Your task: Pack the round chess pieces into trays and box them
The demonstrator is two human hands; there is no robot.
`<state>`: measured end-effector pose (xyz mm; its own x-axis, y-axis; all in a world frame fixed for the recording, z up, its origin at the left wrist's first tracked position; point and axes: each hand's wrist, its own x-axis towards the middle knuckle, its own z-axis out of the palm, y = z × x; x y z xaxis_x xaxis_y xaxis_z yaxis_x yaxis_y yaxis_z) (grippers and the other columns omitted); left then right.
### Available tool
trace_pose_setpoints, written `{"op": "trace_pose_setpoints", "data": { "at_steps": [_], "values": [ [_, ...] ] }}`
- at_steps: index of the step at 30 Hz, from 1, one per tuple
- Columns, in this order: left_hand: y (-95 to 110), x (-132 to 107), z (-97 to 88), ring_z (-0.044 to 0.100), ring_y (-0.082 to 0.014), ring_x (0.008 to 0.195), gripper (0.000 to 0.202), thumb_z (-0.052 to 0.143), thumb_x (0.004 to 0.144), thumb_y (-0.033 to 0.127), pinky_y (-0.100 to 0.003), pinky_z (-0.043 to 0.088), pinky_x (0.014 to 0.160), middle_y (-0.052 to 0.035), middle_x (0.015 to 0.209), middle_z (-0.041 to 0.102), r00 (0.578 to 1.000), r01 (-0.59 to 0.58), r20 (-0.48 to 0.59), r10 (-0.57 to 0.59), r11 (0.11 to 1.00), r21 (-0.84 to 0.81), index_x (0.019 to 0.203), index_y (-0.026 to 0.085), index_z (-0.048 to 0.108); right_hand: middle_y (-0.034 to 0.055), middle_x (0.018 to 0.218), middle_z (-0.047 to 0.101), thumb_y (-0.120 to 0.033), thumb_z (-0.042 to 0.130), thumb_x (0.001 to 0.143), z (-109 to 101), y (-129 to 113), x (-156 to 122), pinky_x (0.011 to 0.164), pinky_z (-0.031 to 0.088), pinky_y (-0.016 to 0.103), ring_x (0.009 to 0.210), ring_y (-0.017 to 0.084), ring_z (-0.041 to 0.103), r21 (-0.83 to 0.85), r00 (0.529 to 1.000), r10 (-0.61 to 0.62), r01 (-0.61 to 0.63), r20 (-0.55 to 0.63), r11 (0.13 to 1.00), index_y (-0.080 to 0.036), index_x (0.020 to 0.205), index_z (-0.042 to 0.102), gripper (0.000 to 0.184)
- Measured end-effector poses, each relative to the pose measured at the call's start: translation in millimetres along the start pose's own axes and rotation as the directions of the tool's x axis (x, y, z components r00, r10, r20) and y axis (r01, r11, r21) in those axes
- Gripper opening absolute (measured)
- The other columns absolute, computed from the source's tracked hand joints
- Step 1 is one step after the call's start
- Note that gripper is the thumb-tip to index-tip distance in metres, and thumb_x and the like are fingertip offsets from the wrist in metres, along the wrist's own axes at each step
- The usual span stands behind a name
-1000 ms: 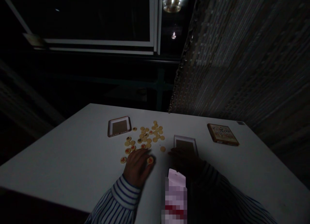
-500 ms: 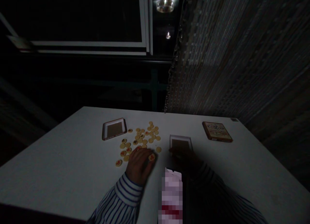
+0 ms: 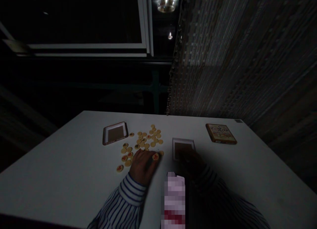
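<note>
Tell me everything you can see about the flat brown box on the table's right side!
The flat square brown box looks like cardboard, with a dark reddish rim and a paler top bearing small dark and red marks, too dim to read. It lies flat on the white table near its far right corner, slightly askew; only the table touches it.

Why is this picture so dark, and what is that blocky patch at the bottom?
Head view: dim all over, the white table brightest; the left hand by the round game pieces shows, the right hand sinks into shadow; the ceiling lamp glares; a pixelated patch blurs something.
</note>
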<state>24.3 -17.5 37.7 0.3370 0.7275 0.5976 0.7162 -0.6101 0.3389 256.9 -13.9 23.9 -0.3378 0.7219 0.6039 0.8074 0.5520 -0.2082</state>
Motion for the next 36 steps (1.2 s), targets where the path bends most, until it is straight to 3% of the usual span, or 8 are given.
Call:
{"op": "trace_pose_setpoints", "data": {
  "at_steps": [12,22,30,36],
  "values": [
    [13,18,17.4,0.059,-0.0184,0.085,0.021,0.050,0.077,0.030,-0.044,0.039,0.089,-0.0047,0.090,0.066,1.000,0.029,0.013,-0.028,0.994,-0.109,0.095,0.020,0.056,0.0087,0.082,0.065,-0.022,0.033,0.085,-1,12,-3,0.071,0.048,0.032,0.078,0.018,0.059,-0.032,1.000,-0.011,0.010,-0.023,0.999,-0.017,0.088,0.062,0.029],
    [21,33,28.5,0.058,-0.0176,0.088,0.023,0.052,0.076,0.028,-0.037,0.045,0.083,-0.0047,0.093,0.064,0.986,0.165,0.084,-0.147,0.946,-0.279,0.097,0.020,0.057,0.0087,0.080,0.065,-0.023,0.031,0.086,-2,10,-2,0.068,0.049,0.031,0.075,0.017,0.059,-0.035,0.999,-0.002,0.001,-0.047,0.999,-0.016,0.087,0.061,0.031],
    [27,44,40.4,0.056,-0.0169,0.093,0.026,0.052,0.076,0.028,-0.035,0.044,0.084,-0.0047,0.099,0.062,0.974,0.214,0.147,-0.170,0.904,-0.371,0.101,0.021,0.057,0.0075,0.081,0.065,-0.022,0.032,0.085,-4,8,-2,0.069,0.048,0.031,0.074,0.016,0.059,-0.020,0.995,0.100,-0.099,0.021,0.995,-0.017,0.083,0.061,0.029],
    [32,54,45.6,0.056,-0.0161,0.093,0.025,0.051,0.077,0.029,-0.033,0.044,0.085,-0.0039,0.099,0.063,0.966,0.247,0.184,-0.183,0.867,-0.432,0.100,0.020,0.058,0.0084,0.084,0.065,-0.021,0.033,0.084,-3,16,-4,0.070,0.049,0.031,0.077,0.017,0.060,-0.019,0.999,0.049,-0.049,0.021,0.999,-0.017,0.091,0.060,0.028]
  ]
}}
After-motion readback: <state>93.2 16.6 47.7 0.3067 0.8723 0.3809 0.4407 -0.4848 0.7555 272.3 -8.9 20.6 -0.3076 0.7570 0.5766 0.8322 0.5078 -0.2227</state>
